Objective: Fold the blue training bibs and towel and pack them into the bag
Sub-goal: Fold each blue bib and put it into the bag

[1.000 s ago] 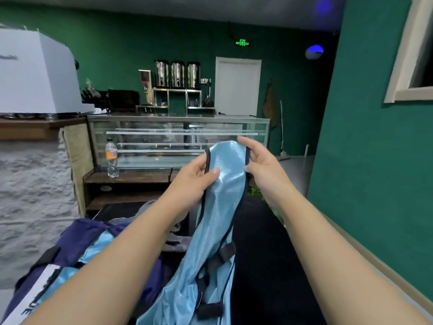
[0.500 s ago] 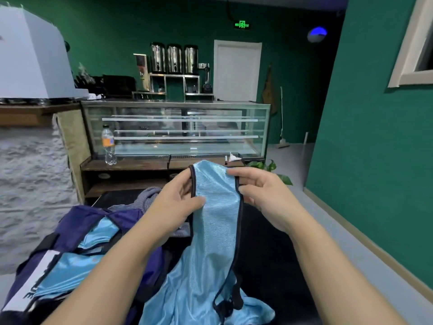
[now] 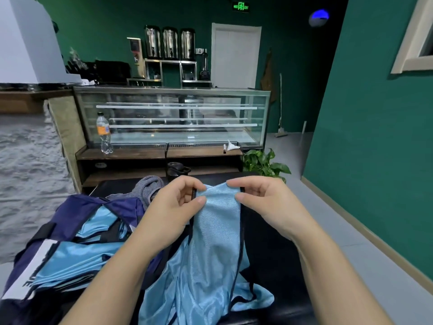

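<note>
I see both forearms reaching forward from the bottom of the view and meeting over a black table (image 3: 276, 261), wrists angled inward toward each other. My left hand (image 3: 173, 207) has its fingers curled, thumb and forefinger pinching the left top corner of a light blue bib (image 3: 215, 231) at its dark-trimmed edge. My right hand (image 3: 264, 202) mirrors it, thumb below and curled fingers above, pinching the right top corner, so the upper edge of the bib is stretched between the two hands and dips slightly in the middle. From there the bib hangs down as a narrow band between the forearms, then spreads into a rumpled heap on the table near the bottom edge of the view, its dark trim looping out to the right. To the left of my left forearm sits a navy bag (image 3: 70, 214) with a white stripe, its top open, and folded blue bibs (image 3: 77, 256) lie stacked inside it. Just behind the bag, touching its far edge, lies a grey towel (image 3: 150, 186), bunched up, partly hidden by my left hand. A dark bottle cap (image 3: 178, 168) shows beyond the hands, and farther back stands a glass display case (image 3: 173, 118) with a plastic bottle (image 3: 104, 133) on the wooden shelf before it.
</note>
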{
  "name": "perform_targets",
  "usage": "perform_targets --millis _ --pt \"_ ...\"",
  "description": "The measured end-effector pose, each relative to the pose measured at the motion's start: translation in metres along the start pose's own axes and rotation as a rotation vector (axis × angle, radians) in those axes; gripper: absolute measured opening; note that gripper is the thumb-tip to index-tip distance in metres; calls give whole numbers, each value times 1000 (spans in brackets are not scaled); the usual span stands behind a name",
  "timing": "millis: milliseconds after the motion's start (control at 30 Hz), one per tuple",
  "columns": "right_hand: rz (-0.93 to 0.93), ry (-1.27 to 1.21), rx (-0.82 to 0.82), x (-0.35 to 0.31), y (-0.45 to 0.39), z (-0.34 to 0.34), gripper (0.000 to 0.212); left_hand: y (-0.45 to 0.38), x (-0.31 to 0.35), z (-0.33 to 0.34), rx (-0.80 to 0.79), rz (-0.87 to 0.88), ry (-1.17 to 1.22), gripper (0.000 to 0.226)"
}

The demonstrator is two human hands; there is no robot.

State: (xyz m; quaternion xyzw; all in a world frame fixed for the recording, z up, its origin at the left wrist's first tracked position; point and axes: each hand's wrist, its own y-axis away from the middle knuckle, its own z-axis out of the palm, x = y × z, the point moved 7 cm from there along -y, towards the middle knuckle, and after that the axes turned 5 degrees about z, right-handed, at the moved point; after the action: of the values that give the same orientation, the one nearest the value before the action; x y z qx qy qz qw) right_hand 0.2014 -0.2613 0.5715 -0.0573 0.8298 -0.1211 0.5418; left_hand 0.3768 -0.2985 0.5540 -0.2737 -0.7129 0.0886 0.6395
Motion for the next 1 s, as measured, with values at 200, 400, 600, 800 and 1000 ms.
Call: perform_targets --millis 200,400,600,800,1000 --pt "-5 347 26 1 0 5 30 2 9 -2 -29 148 -527 18" --pt "-43 279 148 12 -3 5 20 2 -3 2 -40 189 -471 15" --pt "116 -110 245 41 -2 14 16 5 -45 31 -161 -59 141 8" --pt "230 -85 190 61 0 19 18 25 -121 45 -360 -48 -301 52" --pt "265 -143 130 74 2 21 19 39 -155 88 -747 8 -837 45"
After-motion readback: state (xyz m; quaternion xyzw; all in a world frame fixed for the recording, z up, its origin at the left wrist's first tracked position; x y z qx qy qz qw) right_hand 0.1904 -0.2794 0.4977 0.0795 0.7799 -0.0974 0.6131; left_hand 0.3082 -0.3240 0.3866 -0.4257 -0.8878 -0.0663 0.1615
